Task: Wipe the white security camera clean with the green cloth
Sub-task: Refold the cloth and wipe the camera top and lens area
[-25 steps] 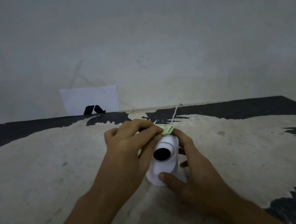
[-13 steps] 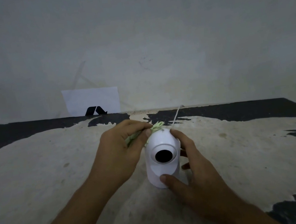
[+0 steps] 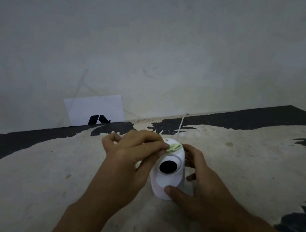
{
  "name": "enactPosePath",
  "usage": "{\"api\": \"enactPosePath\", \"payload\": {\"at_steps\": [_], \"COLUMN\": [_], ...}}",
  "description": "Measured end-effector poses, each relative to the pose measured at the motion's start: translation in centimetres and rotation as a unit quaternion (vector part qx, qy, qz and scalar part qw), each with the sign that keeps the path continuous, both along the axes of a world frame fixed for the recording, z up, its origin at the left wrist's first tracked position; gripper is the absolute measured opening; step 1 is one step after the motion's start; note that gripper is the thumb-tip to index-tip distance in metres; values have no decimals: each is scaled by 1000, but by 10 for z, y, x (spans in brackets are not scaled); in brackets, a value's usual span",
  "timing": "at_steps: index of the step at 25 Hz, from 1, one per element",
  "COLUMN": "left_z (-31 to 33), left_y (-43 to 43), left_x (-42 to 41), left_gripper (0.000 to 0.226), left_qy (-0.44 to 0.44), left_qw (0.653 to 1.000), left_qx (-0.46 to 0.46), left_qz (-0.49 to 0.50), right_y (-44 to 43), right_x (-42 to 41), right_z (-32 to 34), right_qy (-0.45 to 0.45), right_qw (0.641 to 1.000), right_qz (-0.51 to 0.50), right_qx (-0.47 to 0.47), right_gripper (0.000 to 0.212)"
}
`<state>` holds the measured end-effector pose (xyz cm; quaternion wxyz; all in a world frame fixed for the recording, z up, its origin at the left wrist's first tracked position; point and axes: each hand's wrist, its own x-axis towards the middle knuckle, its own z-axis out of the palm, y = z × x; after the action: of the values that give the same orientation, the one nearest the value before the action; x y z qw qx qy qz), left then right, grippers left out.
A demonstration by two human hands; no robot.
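Note:
The white security camera (image 3: 167, 182) stands upright on the worn table, its round black lens facing me. My right hand (image 3: 198, 184) grips its body from the right, thumb on the lower front. My left hand (image 3: 132, 158) reaches over from the left and presses the small green cloth (image 3: 174, 148) against the top of the camera's head. Only a folded bit of the cloth shows past my fingertips; the rest is hidden in my fingers.
A thin white cable (image 3: 180, 127) runs from behind the camera to the wall. A white card with a black logo (image 3: 95, 110) leans on the wall at the back left. The table (image 3: 39, 182) is pale with black patches at its edges.
My left hand has slid the green cloth from the camera's left side up onto the top of its head. My right hand has kept its hold on the body.

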<state>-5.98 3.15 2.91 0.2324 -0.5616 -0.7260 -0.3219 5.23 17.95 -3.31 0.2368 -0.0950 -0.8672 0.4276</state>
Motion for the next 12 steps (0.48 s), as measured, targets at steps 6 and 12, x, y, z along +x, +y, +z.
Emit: {"api": "enactPosePath", "payload": {"at_steps": [6, 12], "left_z": [27, 30], "left_y": [17, 29], "left_x": [-21, -28], "left_gripper": [19, 16], "left_qy": [72, -77], "left_qw": [994, 994], "left_qx": [-74, -71], "left_qz": [48, -40], "right_y": [-1, -4], "right_x": [1, 0], "right_z": [3, 5], "right_qy": [8, 11], "right_qw": [1000, 1000], "right_qz": [-3, -13], "right_qx": [-1, 6], "right_gripper": [76, 82]}}
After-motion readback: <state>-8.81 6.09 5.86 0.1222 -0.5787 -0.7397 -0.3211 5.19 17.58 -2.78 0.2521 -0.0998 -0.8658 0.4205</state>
